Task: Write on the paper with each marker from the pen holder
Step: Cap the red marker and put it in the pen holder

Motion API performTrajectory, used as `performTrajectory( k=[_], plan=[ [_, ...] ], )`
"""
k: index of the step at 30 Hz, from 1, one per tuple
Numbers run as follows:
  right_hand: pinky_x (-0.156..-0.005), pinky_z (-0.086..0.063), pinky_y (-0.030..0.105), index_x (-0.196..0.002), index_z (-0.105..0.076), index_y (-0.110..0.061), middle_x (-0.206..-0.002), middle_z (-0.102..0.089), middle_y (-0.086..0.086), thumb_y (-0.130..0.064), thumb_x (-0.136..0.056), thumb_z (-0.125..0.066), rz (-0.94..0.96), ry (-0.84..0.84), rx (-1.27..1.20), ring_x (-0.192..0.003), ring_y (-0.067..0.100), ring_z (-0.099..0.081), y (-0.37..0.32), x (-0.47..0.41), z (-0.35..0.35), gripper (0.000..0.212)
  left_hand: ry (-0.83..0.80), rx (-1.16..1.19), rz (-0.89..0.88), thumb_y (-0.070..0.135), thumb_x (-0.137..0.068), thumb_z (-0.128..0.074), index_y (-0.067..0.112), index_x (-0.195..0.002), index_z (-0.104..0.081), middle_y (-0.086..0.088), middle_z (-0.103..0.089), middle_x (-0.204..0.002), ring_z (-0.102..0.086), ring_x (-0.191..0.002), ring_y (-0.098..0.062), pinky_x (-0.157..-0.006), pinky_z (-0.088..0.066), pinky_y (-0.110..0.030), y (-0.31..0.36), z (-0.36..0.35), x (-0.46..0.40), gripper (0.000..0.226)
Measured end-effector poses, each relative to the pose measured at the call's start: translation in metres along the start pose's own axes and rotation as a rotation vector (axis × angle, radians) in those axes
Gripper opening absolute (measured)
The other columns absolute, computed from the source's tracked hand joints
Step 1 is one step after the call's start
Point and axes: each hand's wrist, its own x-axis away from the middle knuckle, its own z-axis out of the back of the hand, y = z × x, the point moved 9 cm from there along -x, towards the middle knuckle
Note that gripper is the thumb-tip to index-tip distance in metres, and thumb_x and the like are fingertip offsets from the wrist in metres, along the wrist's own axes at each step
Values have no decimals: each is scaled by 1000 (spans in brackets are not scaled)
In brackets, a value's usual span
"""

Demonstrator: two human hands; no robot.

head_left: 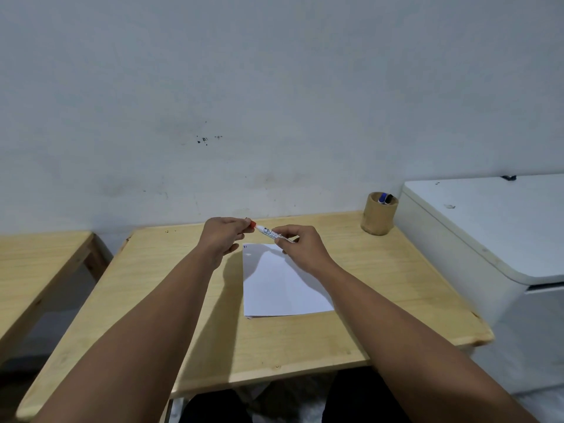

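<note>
Paper [282, 285] lies flat near the middle of the wooden table [381, 300], a little toward its far edge, white, with a few small dark marks in its far left corner. We hold a white marker [273, 234] in the air above the paper's far edge, its length running left to right and tilted slightly up at the left. Our right hand [300, 247] grasps the marker's barrel, fingers curled around it and thumb pressed on the near side. Our left hand [221, 236] pinches the red cap [252, 224] at the marker's left end between thumb and fingertips, with the other fingers loosely bent below. The cap sits right at the end of the barrel; we cannot tell whether it is fully seated or partly pulled off.

At the far right corner of the table stands the round wooden pen holder [379, 215], upright, well apart from the paper. Two more markers stand inside it, a blue-capped one [382, 198] and a black-capped one [388, 199], side by side, only their tops showing above the rim.

Just beside the table's right edge stands a white appliance [488, 233] with a closed lid. A second wooden table [36, 264] stands to the left, apart from ours. Both forearms reach in from the near edge, bare.
</note>
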Motion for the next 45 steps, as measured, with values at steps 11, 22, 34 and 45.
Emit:
performTrajectory(
  k=[11, 22, 34, 45],
  plan=[
    [-84, -57, 38, -103, -81, -26, -97, -74, 3, -11, -97, -74, 77, 135, -10, -84, 15, -65, -18, 6, 66, 18, -70, -8, 5, 23, -95, -69, 11, -90, -79, -2, -77, -88, -70, -85, -15, -72, -53, -28, 47, -73, 10, 16],
    [-86, -60, 38, -117, -79, -21, -102, -79, -2, -23, -98, -71, 33, 420, 349, -95, 24, -75, -22, -46, 235, 20, -176, -312, -339, 36, -94, -68, 11, -103, -76, -7, -77, -107, -66, -89, -22, -84, -58, -40, 122, -211, -27, 27],
    [-63, -49, 11, -98, -69, -22, -67, -73, -14, -9, -89, -77, -60, 460, 269, -62, -4, -70, 36, -108, 300, 18, -301, -644, -364, 42, -76, -85, 19, -154, -37, -7, -53, -150, -52, -134, -26, -102, -46, -41, 48, -338, -96, 94],
    [-87, -59, 29, -103, -80, -27, -85, -76, -18, -32, -95, -68, -78, 432, 262, -87, 1, -74, 72, -84, 285, 16, -351, -466, -369, 47, -69, -86, 32, -132, -52, 10, -68, -113, -66, -104, -16, -91, -56, -45, 32, -365, -105, 73]
  ],
)
